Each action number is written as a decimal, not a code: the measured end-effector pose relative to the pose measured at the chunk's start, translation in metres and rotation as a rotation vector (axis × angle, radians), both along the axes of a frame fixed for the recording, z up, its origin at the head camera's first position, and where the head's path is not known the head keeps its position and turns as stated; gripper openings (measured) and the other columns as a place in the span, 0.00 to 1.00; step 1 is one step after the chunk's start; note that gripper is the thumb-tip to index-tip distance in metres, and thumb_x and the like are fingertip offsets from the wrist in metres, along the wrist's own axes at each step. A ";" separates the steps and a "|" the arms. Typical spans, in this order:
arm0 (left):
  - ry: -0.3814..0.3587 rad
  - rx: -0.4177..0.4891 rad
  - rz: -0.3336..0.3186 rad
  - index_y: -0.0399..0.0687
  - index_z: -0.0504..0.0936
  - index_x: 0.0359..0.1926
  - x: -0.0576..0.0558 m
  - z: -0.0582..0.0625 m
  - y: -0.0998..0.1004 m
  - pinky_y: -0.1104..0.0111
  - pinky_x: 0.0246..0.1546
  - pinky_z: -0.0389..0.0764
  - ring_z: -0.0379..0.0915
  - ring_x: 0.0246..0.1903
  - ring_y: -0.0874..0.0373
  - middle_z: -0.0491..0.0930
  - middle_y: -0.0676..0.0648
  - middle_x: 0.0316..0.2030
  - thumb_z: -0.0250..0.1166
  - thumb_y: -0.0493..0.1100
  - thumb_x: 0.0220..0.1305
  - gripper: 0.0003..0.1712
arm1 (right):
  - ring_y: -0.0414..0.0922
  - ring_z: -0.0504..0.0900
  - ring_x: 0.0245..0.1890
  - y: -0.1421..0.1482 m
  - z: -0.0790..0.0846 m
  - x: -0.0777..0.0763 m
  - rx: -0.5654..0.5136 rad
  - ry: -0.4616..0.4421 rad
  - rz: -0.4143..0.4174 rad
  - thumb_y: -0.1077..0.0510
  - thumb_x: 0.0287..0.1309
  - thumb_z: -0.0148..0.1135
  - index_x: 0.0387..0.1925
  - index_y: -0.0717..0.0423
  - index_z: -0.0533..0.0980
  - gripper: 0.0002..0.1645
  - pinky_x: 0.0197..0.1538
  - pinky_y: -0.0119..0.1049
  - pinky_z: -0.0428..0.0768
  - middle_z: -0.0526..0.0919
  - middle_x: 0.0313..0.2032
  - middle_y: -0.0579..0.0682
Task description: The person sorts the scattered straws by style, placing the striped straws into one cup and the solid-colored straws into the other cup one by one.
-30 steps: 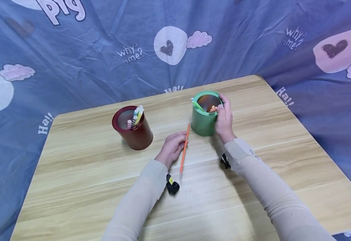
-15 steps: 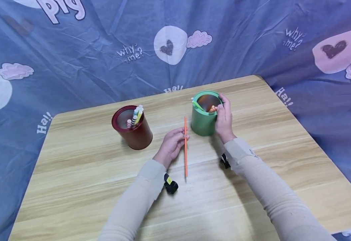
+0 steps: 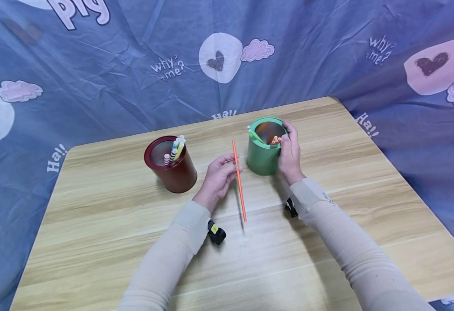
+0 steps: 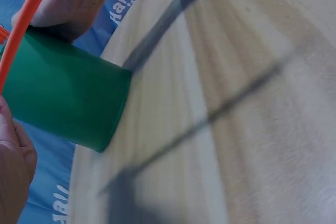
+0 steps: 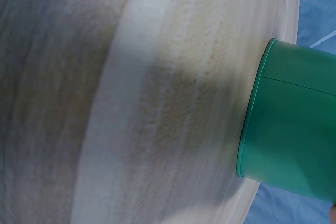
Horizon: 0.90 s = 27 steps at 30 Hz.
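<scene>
My left hand [image 3: 220,178] pinches a thin orange straw [image 3: 241,195] near its middle, over the table between two cans. In the left wrist view the straw [image 4: 22,27] crosses in front of the green can [image 4: 68,90]. My right hand [image 3: 290,155] grips the right side of the green can [image 3: 263,160], thumb by the rim. Several orange straws [image 3: 276,140] lean inside this can, along with a light green one [image 3: 255,136]. To the left stands a dark red can [image 3: 178,175] with several striped and coloured straws [image 3: 176,149] in it.
The cans stand on a wood-grain table [image 3: 106,224], its back edge against a blue printed cloth [image 3: 133,65]. Black wrist cameras hang beneath both forearms, the left one [image 3: 216,233] low over the tabletop.
My left hand has moved slightly up and left, lifting the orange straw. The straw has swung so its far end now leans left. The right hand and both cans stay put.
</scene>
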<state>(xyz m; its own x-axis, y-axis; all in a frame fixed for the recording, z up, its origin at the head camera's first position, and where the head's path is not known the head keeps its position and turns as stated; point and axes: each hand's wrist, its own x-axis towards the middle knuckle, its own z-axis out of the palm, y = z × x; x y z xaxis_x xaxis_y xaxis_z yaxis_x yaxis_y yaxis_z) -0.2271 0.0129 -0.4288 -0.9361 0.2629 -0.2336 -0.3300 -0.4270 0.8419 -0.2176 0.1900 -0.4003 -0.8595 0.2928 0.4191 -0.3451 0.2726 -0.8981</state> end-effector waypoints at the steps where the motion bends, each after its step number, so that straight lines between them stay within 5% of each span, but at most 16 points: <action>1: 0.006 0.002 0.003 0.21 0.66 0.54 0.000 0.002 0.000 0.78 0.32 0.80 0.76 0.25 0.64 0.73 0.48 0.35 0.50 0.19 0.50 0.26 | 0.55 0.62 0.63 0.000 0.000 0.000 0.000 -0.001 0.000 0.66 0.62 0.33 0.62 0.73 0.57 0.27 0.66 0.38 0.58 0.64 0.61 0.67; 7: 0.056 -0.008 0.015 0.26 0.72 0.48 -0.001 0.013 0.000 0.76 0.33 0.81 0.75 0.27 0.63 0.75 0.49 0.31 0.50 0.18 0.48 0.22 | 0.55 0.62 0.62 0.000 -0.001 0.000 0.004 0.001 -0.002 0.66 0.62 0.33 0.62 0.73 0.57 0.27 0.65 0.39 0.59 0.64 0.61 0.67; 15: 0.149 -0.040 0.028 0.18 0.67 0.51 -0.002 0.028 -0.001 0.76 0.34 0.81 0.74 0.31 0.63 0.75 0.49 0.31 0.48 0.17 0.47 0.25 | 0.54 0.62 0.62 0.000 0.000 0.000 0.004 0.003 -0.004 0.66 0.62 0.33 0.62 0.73 0.57 0.27 0.65 0.37 0.59 0.64 0.61 0.67; 27: 0.243 -0.010 0.136 0.31 0.74 0.40 -0.001 0.048 -0.001 0.74 0.35 0.81 0.73 0.32 0.63 0.74 0.49 0.29 0.52 0.17 0.46 0.18 | 0.54 0.62 0.63 -0.001 0.001 0.000 0.002 -0.006 -0.003 0.66 0.62 0.33 0.62 0.72 0.57 0.27 0.66 0.38 0.58 0.64 0.61 0.67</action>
<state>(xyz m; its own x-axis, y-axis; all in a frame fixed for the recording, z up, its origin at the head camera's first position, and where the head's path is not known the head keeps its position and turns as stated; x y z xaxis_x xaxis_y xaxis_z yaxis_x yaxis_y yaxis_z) -0.2281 0.0121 -0.3808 -0.9916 0.1295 0.0005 -0.0577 -0.4452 0.8936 -0.2172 0.1892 -0.3993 -0.8608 0.2950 0.4148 -0.3391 0.2755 -0.8995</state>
